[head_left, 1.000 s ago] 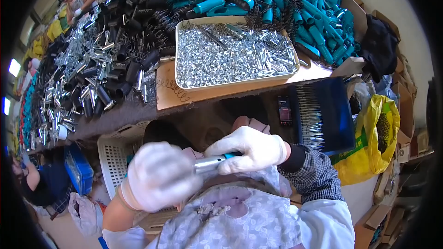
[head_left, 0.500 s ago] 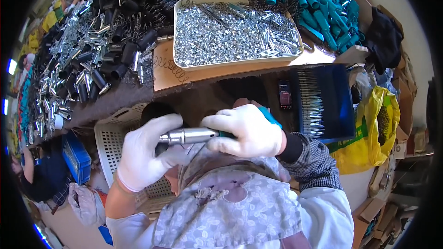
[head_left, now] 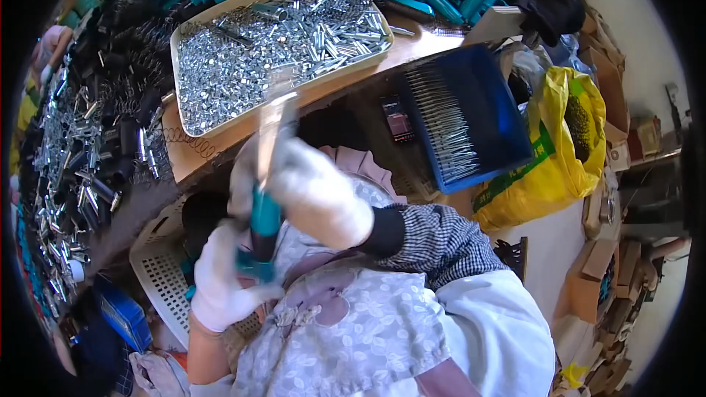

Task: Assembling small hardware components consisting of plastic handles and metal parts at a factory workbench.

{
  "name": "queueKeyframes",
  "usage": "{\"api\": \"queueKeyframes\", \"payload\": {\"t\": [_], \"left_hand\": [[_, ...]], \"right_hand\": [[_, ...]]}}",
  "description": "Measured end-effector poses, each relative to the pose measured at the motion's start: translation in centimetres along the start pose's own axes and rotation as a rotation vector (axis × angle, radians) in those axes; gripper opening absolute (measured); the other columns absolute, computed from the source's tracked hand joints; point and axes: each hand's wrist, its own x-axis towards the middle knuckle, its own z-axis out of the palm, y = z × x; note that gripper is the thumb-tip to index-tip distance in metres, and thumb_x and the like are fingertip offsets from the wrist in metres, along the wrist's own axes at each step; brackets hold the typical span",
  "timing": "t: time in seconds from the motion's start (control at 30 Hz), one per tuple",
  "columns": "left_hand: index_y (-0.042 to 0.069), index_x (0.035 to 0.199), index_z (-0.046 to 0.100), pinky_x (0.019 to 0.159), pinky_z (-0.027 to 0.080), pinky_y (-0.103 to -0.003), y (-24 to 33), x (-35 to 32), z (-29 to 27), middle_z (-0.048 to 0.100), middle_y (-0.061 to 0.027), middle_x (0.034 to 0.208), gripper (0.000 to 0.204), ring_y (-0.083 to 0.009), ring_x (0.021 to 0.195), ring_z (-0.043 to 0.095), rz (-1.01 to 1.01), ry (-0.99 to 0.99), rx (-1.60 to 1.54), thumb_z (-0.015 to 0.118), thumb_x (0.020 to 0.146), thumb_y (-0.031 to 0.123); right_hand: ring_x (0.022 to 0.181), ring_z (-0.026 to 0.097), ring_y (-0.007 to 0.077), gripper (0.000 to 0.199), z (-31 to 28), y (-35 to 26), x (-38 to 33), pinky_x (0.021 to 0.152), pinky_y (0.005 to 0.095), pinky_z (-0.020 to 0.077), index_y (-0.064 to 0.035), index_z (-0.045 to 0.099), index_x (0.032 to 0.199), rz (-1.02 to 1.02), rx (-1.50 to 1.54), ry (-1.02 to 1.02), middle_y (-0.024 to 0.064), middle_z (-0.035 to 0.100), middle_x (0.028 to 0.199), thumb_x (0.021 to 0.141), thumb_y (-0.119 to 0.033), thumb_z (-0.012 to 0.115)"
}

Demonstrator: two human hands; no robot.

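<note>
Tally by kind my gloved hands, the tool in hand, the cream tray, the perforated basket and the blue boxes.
Gloved hands, left and right: 2
Teal-and-metal tool: 1
Cream tray: 1
Perforated basket: 1
Blue boxes: 2
Total: 7

Beyond my white-gloved right hand, silver metal pieces lie in a rectangular cream tray, left of a rectangular blue bin.

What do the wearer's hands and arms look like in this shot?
Left hand: white glove, forearm bare above it. Right hand: white glove, then a black cuff, a black-and-white checked sleeve and a pale upper sleeve. Motion blur hides the right glove's finer detail.
</note>
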Motion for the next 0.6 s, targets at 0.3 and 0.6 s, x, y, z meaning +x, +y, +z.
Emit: {"api": "queueKeyframes", "payload": {"t": [0.3,0.6], "left_hand": [[0.002,0.131,0.060,0.062,0.050,-0.047,-4.2,-1.2,4.8,0.066,-0.0165,0.076,0.063,-0.0381,0.065,0.064,-0.031,0.135,0.147,0.076,0.071,0.009],[0.009,0.132,0.061,0.093,0.054,-0.048,-8.7,-1.3,9.7,0.065,-0.0226,0.123,0.055,-0.0420,0.110,0.064,-0.362,0.137,-0.063,0.078,0.082,0.023]], "right_hand": [[0.060,0.059,0.0194,0.025,-14.0,10.0,4.7,0.066,0.0413,0.0532,-0.0148,0.059,0.094,0.369,0.137,0.911,0.0034,0.062,0.074,0.103,-0.038,0.056],[0.115,0.065,0.0332,0.052,-24.1,24.8,8.5,0.100,0.0448,0.0497,-0.0074,0.059,0.139,0.480,-1.502,-0.114,0.0203,0.067,0.129,0.103,-0.044,0.049]]}}
